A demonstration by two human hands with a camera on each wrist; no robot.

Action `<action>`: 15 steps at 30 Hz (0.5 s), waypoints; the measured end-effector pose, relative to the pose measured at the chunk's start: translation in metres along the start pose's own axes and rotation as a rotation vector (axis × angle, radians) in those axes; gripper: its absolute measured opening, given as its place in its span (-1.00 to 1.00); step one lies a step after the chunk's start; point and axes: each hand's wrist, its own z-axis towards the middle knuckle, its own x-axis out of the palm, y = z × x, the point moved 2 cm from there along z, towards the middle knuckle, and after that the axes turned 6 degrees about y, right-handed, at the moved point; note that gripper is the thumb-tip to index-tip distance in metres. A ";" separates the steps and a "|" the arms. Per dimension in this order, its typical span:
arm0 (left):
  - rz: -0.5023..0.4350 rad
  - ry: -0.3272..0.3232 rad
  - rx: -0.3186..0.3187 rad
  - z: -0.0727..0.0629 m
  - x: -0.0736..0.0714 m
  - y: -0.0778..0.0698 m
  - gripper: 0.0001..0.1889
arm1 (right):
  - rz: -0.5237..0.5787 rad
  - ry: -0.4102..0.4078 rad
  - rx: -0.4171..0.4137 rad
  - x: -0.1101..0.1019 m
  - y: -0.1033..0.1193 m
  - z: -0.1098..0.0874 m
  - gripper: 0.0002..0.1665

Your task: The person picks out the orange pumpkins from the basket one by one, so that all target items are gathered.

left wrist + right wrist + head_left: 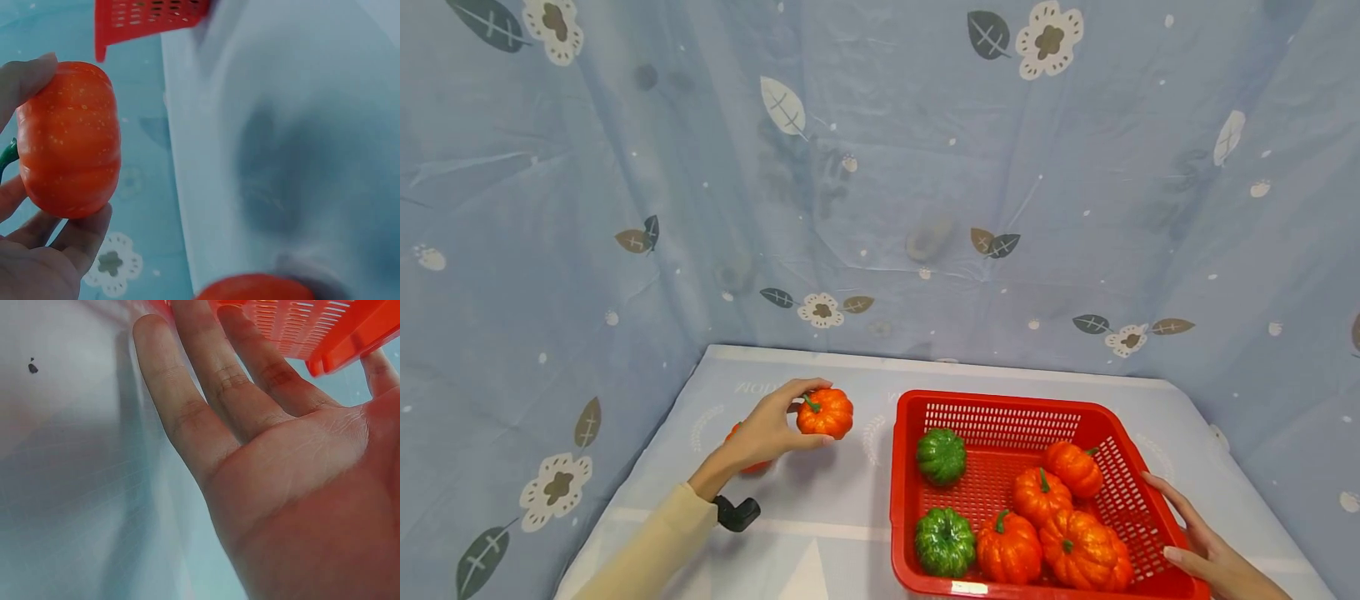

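Orange pumpkin (831, 412) raised in left hand (771, 429), red basket (996, 477) touching right hand (1206, 550)

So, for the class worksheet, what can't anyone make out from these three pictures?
Head view: most of the glossy orange-red object, hidden behind the person's left hand.
Head view: some of that hand's fingers, hidden by the ribbed, green-stemmed orange pumpkin.
Right wrist view: most of the slotted red plastic basket, cut off by the top edge.
Right wrist view: what the small dark speck is; too small to tell.
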 end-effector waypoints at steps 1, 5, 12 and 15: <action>0.009 0.000 -0.006 -0.001 -0.001 0.003 -0.18 | -0.001 0.011 -0.008 0.000 0.000 0.000 -0.15; 0.056 -0.013 -0.045 -0.007 -0.003 0.014 -0.18 | -0.003 0.051 -0.033 -0.001 0.000 0.000 -0.17; 0.189 -0.020 -0.078 -0.016 -0.003 0.031 -0.17 | 0.004 0.036 -0.016 0.000 0.001 0.000 -0.16; 0.236 -0.015 -0.086 -0.019 -0.003 0.036 -0.17 | 0.005 0.060 -0.025 0.000 0.002 -0.001 -0.17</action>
